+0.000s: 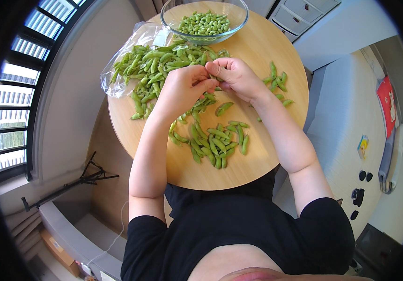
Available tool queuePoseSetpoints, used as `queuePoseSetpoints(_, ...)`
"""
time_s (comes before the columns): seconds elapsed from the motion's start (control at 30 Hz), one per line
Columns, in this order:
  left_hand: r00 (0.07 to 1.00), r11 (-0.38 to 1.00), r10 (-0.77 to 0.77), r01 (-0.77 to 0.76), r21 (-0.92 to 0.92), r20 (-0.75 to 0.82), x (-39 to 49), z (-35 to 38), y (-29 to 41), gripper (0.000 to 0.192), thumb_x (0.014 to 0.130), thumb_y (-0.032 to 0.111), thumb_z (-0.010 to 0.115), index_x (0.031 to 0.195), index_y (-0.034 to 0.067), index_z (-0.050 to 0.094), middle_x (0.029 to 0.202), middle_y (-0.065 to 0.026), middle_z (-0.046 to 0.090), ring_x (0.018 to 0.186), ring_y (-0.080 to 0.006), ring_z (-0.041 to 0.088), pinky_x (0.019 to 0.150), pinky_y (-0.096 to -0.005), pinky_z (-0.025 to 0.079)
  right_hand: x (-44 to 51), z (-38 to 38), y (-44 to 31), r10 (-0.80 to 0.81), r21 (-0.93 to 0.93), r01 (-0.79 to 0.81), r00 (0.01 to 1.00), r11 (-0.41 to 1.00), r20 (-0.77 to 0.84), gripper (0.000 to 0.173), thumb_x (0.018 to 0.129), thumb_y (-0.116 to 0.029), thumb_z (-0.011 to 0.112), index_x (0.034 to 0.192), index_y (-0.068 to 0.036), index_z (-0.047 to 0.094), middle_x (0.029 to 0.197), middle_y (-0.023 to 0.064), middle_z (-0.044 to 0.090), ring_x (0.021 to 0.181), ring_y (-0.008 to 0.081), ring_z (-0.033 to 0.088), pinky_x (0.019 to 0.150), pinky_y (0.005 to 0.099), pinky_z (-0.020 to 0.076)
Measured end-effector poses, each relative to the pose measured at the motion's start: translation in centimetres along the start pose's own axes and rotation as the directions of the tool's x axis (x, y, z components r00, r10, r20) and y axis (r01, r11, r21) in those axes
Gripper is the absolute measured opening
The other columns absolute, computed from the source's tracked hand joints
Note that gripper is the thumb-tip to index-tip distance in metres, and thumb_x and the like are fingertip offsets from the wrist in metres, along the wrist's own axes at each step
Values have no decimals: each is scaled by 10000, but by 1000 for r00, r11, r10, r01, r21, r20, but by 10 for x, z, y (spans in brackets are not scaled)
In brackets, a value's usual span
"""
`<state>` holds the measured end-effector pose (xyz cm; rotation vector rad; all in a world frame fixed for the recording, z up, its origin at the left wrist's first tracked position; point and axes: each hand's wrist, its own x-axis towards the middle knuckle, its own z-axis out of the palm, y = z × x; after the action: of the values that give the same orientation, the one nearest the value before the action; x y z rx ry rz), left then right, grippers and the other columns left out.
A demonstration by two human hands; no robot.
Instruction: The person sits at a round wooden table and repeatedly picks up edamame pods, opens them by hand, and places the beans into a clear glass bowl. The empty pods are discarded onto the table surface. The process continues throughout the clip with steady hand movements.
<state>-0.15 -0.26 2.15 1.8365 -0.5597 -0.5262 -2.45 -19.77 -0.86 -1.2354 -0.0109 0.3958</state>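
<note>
Above the middle of the round table, my left hand and my right hand meet and pinch a green soybean pod between their fingertips. Most of that pod is hidden by the fingers. Beyond my left hand spreads a large heap of soybean pods, partly on a clear plastic bag. A glass bowl at the far edge holds shelled green beans. Closer to my body lies a smaller pile of pods, and a single pod rests just below my hands.
The round wooden table reaches to my lap. A few pods lie scattered beyond my right forearm. To the right stands a bed with small items on it. A black folding stand is on the left, near a barred window.
</note>
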Motion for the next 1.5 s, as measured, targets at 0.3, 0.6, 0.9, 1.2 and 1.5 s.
queuePoseSetpoints(0.3,983,906,-74,-4,-423,-168,7,-9,-4,211,984,162,608,982,-48,635,849,-80,690,700,-140,673,635,-261,555,-3,-3,-5,-36,259,27,999,965,29,243,1024,-254,622,1066,-18,663,845,18,630,601,31,466,485,164,335)
queuePoseSetpoints(0.6,882,983,134,-60,175,-451,8,-27,-19,303,845,119,622,1103,-26,692,735,-54,629,648,-115,577,652,-294,492,-10,-19,-70,-237,670,233,968,705,-88,275,1027,-170,490,1125,63,599,1006,138,609,887,206,561,775,320,483)
queuePoseSetpoints(0.9,834,952,291,-204,228,-469,8,-20,-18,296,881,132,664,1148,13,709,751,-64,650,631,-147,582,653,-303,502,118,-33,-129,-138,-72,122,945,990,-298,465,1069,-302,460,1437,-19,480,1263,163,633,1010,210,577,940,337,463)
queuePoseSetpoints(1.2,806,910,396,-280,306,-441,14,-15,-28,248,907,179,683,1108,44,737,756,-88,685,625,-183,616,645,-324,506,123,-42,-114,-211,-769,2,962,639,-172,661,953,-100,588,1571,-126,354,1461,186,486,1337,303,436,1060,382,406)
queuePoseSetpoints(1.5,814,892,441,-352,282,-379,12,-6,-21,218,915,150,688,1092,30,728,745,-81,657,613,-153,586,607,-297,482,-15,-56,-114,-265,-992,105,960,64,84,200,873,-225,726,974,-54,747,880,77,745,846,219,706,787,366,547)
